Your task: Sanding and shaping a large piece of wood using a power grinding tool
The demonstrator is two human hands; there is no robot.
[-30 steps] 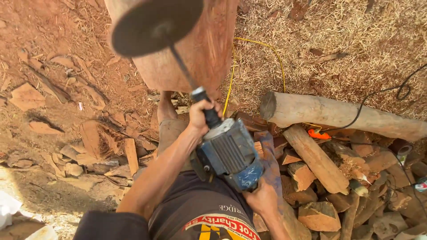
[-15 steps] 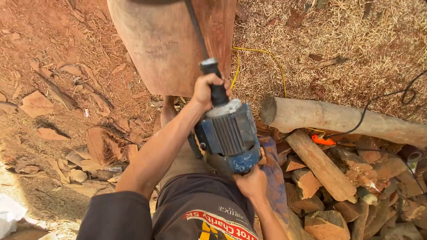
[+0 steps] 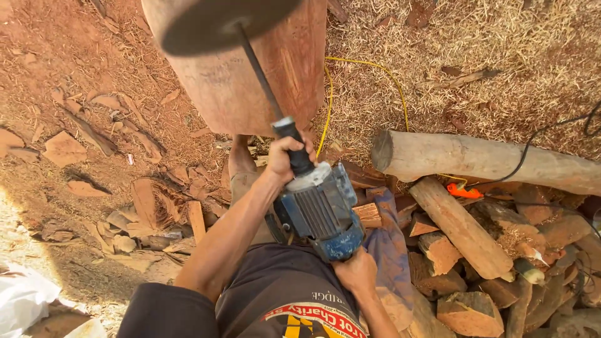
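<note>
Half a second ago the round disc was out of the picture — now it shows again at the top, and the big tool has swung a little to the right, with the long rod leaning up and to the left.

The left hand (image 3: 289,158) is wrapped around the black handle (image 3: 294,147) at the front of the motor tool (image 3: 319,209). Its fingers are closed tight on that handle. The right hand (image 3: 355,274) is under the back end of the blue and grey motor, closed on it there, though most of its fingers are hidden, so how they sit is hard to see.

From the handle a thin dark rod (image 3: 258,74) goes up to a flat, dark round disc (image 3: 222,24). The disc sits in front of the top of a fat reddish log (image 3: 263,81) that stands on the ground. I cannot tell if the disc is touching the wood.

A yellow cord (image 3: 366,78) curls over the straw-covered ground just right of the log. A long pale log (image 3: 482,159) lies across on the right, and below it is a pile of chopped wood pieces (image 3: 476,250). An orange thing (image 3: 463,191) peeks out between them. On the left, flat wood chips (image 3: 125,200) are scattered on the red dirt — well apart from the hands.
</note>
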